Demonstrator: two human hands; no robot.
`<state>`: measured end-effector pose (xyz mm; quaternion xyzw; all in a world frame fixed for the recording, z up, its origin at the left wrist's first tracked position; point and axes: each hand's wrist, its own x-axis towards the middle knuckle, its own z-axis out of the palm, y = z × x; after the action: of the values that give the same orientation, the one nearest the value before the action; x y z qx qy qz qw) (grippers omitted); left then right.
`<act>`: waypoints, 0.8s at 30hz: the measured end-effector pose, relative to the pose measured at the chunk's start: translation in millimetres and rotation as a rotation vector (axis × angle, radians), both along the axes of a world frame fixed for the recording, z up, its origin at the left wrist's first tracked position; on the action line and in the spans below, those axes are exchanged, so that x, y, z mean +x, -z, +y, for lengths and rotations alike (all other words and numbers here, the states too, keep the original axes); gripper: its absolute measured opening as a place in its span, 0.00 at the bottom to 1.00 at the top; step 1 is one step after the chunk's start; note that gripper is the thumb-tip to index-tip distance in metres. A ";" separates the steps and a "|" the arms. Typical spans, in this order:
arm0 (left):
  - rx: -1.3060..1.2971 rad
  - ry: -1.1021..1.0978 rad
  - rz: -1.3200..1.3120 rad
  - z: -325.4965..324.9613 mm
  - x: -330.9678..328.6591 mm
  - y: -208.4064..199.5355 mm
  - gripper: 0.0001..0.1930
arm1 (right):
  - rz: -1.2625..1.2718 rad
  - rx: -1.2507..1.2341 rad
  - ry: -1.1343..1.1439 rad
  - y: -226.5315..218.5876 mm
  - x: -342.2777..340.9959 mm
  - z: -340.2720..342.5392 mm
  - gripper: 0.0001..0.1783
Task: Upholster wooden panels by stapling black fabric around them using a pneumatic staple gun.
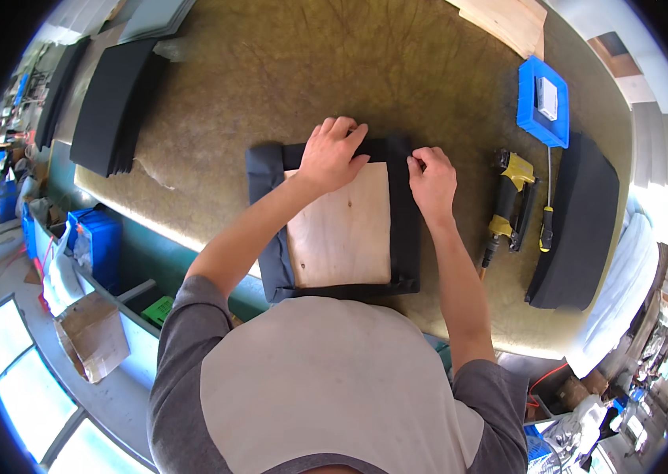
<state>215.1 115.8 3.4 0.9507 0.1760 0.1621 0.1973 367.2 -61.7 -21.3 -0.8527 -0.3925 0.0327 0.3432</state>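
A pale wooden board (342, 229) lies in front of me with black fabric (405, 237) folded over its edges on all sides. My left hand (334, 154) rests across the board's far edge, its thumb apart from the fingers and its fingertips over the fabric. At the far right corner, my right hand (434, 182) is closed, thumb and fingers pinched at the fabric's edge. Its fingers hide part of what they grip. Right of that hand, a yellow and black nail gun (514, 182) lies with its hose toward me.
A screwdriver (547, 229) lies beside the nail gun. Black sheets are stacked at the right (579, 229) and the left (113, 110). A blue tray (543, 130) holds a small white box. Thin wooden boards (504, 24) lie at the far right. The brown tabletop (271, 71) extends behind the board.
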 end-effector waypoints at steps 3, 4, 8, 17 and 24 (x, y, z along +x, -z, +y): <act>-0.094 0.089 0.138 9.3 21.2 -6.8 0.25 | 0.156 0.134 -0.004 -7.2 -2.9 -2.9 0.05; -0.148 0.147 0.139 11.2 30.5 -8.5 0.23 | 0.187 0.208 -0.010 -13.2 -4.4 -5.4 0.05; -0.495 0.259 0.427 16.0 72.0 -6.2 0.18 | 0.134 0.372 0.024 -17.7 -14.3 -8.1 0.06; -0.388 0.320 -0.029 -31.5 53.0 8.0 0.12 | -0.221 0.097 -0.021 -1.1 -37.7 -28.8 0.14; -0.072 0.441 -0.083 -50.0 26.7 20.7 0.17 | -0.101 0.245 -0.109 9.0 -34.3 -41.6 0.18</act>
<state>241.8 65.8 -17.3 0.9511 -0.0384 0.1475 0.2687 332.8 -103.4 -30.3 -0.7823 -0.4562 -0.0400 0.4222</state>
